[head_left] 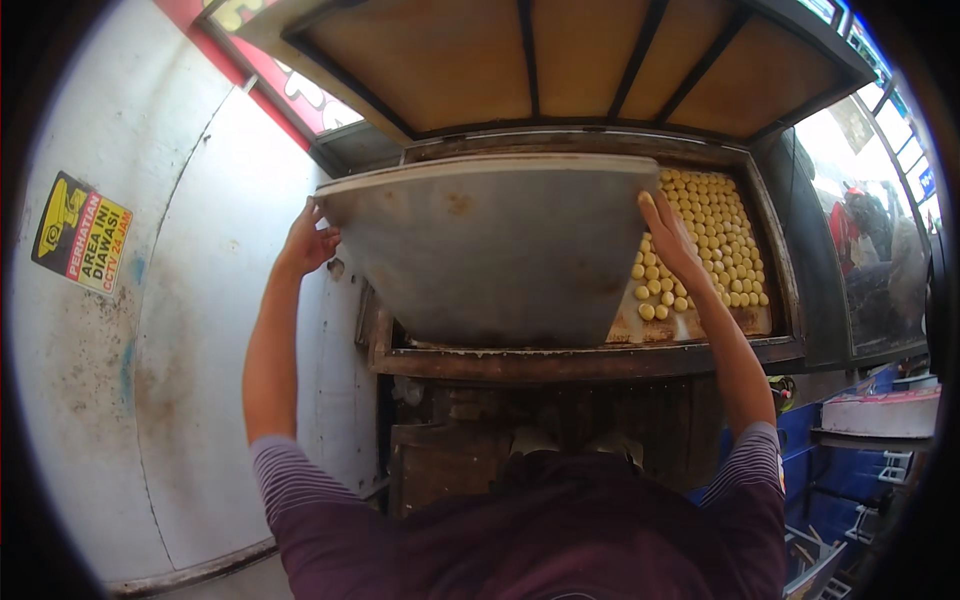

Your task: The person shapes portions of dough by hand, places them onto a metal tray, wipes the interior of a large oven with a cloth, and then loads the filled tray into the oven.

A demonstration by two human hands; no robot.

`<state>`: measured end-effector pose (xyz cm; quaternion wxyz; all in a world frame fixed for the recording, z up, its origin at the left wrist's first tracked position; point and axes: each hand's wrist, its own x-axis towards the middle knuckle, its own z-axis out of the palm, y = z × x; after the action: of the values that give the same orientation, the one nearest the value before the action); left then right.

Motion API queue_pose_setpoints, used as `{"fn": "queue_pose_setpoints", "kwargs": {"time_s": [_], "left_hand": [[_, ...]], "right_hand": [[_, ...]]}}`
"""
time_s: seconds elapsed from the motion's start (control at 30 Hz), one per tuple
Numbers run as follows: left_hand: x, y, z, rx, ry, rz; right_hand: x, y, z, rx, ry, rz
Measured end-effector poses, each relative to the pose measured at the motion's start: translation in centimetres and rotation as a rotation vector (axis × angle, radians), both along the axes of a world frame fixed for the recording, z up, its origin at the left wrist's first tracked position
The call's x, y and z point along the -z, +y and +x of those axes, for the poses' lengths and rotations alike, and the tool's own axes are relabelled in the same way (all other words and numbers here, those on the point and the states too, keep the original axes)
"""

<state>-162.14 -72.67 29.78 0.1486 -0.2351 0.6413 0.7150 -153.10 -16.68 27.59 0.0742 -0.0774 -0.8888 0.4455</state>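
A large grey metal tray (490, 255) is held tilted between my two hands, its far edge raised and its near edge low by the front of a wooden-framed case (560, 366). My left hand (308, 243) grips the tray's far left corner, fingers curled at its side. My right hand (670, 237) holds the far right side, with the thumb and fingers along the edge. Small round yellow pastries (715, 238) lie in close rows inside the case, right of the raised tray. The tray hides the left part of the case and whatever lies under it.
The case's framed lid (590, 60) stands raised at the back. A pale wall (220, 260) with a warning sign (82, 232) rises close on the left. On the right are a dark panel (815, 240) and a white box (880, 412). A brown wooden surface (450, 470) lies below the case.
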Motion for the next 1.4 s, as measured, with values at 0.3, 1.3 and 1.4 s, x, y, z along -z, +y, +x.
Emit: {"fn": "queue_pose_setpoints", "kwargs": {"time_s": [0.3, 1.3, 1.4], "left_hand": [[11.9, 12.3, 1.8, 0.506, 0.164, -0.499], [30.1, 44.3, 2.6, 1.612, 1.163, -0.93], [29.6, 44.8, 2.6, 1.76, 1.134, -1.063]], "right_hand": [[9.5, 7.8, 7.6, -0.051, -0.075, -0.064], [30.8, 0.8, 63.1, 1.333, -0.729, -0.915], [30.5, 0.5, 62.5, 1.305, -0.774, -0.898]]}}
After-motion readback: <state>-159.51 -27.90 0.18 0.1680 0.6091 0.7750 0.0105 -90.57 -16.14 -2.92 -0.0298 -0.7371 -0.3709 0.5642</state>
